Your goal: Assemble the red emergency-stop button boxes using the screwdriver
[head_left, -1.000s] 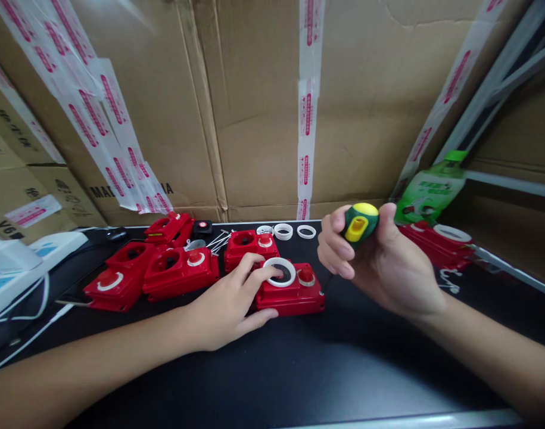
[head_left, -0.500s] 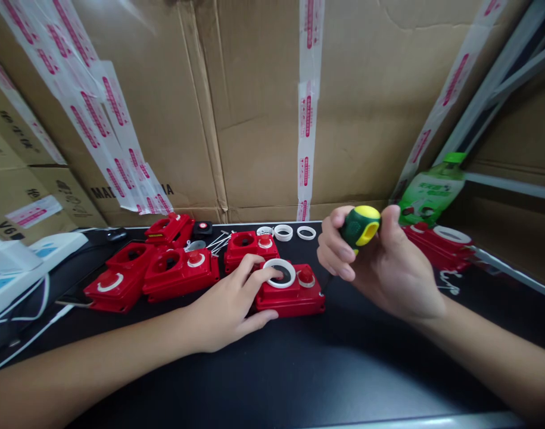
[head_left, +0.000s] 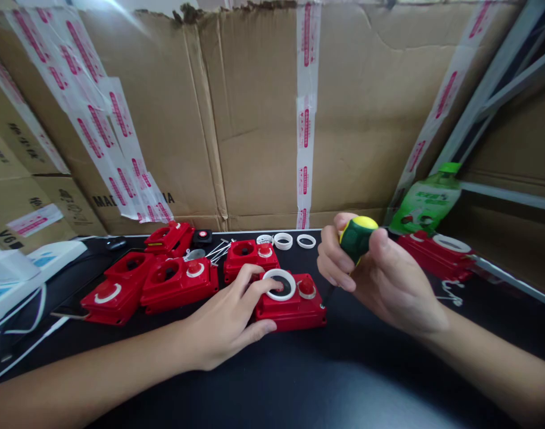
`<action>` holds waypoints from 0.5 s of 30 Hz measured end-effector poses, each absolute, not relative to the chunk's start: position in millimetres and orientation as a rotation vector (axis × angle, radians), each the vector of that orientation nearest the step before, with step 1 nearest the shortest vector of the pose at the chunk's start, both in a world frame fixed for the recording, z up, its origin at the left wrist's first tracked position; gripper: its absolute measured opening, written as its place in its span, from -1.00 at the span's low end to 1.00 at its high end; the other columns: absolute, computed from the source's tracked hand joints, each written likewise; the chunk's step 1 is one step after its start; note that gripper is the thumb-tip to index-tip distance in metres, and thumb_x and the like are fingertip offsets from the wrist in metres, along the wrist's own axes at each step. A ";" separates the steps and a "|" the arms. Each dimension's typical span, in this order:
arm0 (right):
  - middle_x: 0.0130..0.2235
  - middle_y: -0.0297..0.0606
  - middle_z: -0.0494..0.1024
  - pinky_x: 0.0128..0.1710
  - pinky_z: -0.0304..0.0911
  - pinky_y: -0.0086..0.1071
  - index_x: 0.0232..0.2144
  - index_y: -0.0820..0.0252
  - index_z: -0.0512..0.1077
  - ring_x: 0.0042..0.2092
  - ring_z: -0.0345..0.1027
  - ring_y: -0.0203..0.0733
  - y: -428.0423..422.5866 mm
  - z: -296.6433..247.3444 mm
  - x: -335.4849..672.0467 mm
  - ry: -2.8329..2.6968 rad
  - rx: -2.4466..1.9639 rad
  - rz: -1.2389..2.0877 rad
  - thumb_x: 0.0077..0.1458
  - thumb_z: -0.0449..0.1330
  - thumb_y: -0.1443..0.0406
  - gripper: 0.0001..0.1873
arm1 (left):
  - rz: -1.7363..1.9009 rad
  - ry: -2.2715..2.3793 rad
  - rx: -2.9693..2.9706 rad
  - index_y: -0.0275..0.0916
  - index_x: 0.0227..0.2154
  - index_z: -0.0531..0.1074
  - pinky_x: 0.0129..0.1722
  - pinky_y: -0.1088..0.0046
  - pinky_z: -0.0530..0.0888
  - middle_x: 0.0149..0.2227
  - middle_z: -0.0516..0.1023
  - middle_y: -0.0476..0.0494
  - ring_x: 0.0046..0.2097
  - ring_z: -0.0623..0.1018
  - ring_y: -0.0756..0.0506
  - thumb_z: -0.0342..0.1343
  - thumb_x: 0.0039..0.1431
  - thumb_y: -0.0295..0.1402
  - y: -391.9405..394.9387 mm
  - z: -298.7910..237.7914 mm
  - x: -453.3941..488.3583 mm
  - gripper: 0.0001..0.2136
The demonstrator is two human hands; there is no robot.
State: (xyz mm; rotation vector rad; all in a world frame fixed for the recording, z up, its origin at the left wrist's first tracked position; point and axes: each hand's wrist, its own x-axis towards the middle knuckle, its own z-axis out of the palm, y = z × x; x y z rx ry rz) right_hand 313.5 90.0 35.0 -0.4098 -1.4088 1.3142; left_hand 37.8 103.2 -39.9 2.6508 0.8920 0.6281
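My left hand [head_left: 227, 319] grips the left side of a red plastic box [head_left: 299, 307] on the black table [head_left: 299, 387], thumb against its front and fingers on its top beside a white ring [head_left: 279, 284]. A red button sits next to that ring. My right hand [head_left: 379, 274] is closed round the green and yellow handle of a screwdriver [head_left: 356, 237], held upright just right of the box. The screwdriver's thin shaft runs down toward the box's right corner; its tip is hard to make out.
Several more red boxes [head_left: 178, 277] lie to the left and behind, with loose white rings [head_left: 283, 241] and metal screws [head_left: 218, 249]. More red boxes [head_left: 437, 253] and a green bottle [head_left: 426, 199] stand at the right. Taped cardboard [head_left: 263, 119] walls the back. White cables [head_left: 26, 310] lie left.
My right hand has turned the screwdriver handle in its fingers; the yellow side slot is now out of sight. The head camera tilted so everything sits a little lower. My left hand stays on the box.
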 end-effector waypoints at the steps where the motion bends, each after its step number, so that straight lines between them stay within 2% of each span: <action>1: -0.39 -0.46 0.32 -0.43 0.15 -0.29 -0.12 -0.01 0.50 -0.50 0.11 -0.31 90.5 34.3 313.7 -1.410 -0.408 1.312 0.35 0.28 -0.15 -0.60 | 0.630 0.896 2.653 0.03 0.36 0.17 0.12 -0.12 0.67 0.33 0.25 -0.34 0.18 0.62 -0.37 0.15 0.53 -0.24 102.8 -39.8 37.9 -0.54; 6: -0.39 -0.41 0.34 -0.42 0.26 -0.25 -0.11 0.04 0.57 -0.49 0.15 -0.27 92.0 32.1 314.5 -1.381 -0.422 1.349 0.42 0.13 -0.20 -0.49 | 0.619 0.926 2.664 0.02 0.33 0.17 0.07 -0.13 0.69 0.31 0.25 -0.34 0.10 0.66 -0.36 0.15 0.51 -0.26 100.3 -37.9 39.9 -0.56; 11: -0.36 -0.44 0.36 -0.38 0.20 -0.32 -0.04 0.02 0.53 -0.45 0.21 -0.31 93.0 31.8 315.0 -1.386 -0.389 1.328 0.40 0.27 -0.07 -0.65 | 0.622 0.917 2.670 0.02 0.33 0.14 0.07 -0.16 0.68 0.31 0.22 -0.35 0.12 0.65 -0.37 0.15 0.51 -0.28 100.5 -38.7 40.5 -0.55; 15: -0.35 -0.39 0.37 -0.37 0.20 -0.31 -0.08 0.07 0.56 -0.43 0.23 -0.29 94.3 30.2 316.0 -1.353 -0.410 1.379 0.49 0.09 -0.12 -0.54 | 0.637 0.905 2.673 0.03 0.33 0.13 0.09 -0.14 0.67 0.29 0.22 -0.34 0.12 0.65 -0.36 0.16 0.50 -0.29 101.2 -39.4 40.5 -0.54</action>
